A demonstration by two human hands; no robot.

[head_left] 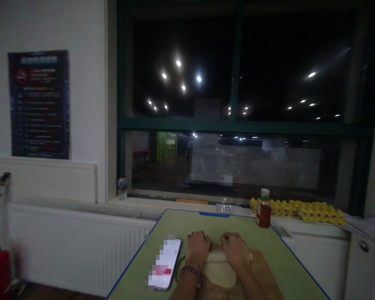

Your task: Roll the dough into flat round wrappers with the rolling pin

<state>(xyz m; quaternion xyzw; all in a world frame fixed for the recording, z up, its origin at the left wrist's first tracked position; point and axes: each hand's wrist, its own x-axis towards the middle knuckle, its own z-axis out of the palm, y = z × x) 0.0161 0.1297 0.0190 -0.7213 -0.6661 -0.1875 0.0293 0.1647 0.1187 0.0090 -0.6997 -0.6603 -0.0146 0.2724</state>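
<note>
A pale rolling pin lies crosswise over a flat, light sheet of dough on a brown wooden board. My left hand, with a beaded bracelet at the wrist, closes over the pin's left part. Over its right part is my right hand, fingers curled; the pin's end shows just beyond it. Both hands hide much of the pin, and the fingertips are partly out of sight. Left of my left forearm a phone with a lit, partly blurred screen lies on the green table.
At the table's far right corner stands a bottle of reddish-brown liquid. Yellow egg trays lie along the windowsill, where a clear bottle stands farther left. A white radiator runs below the sill.
</note>
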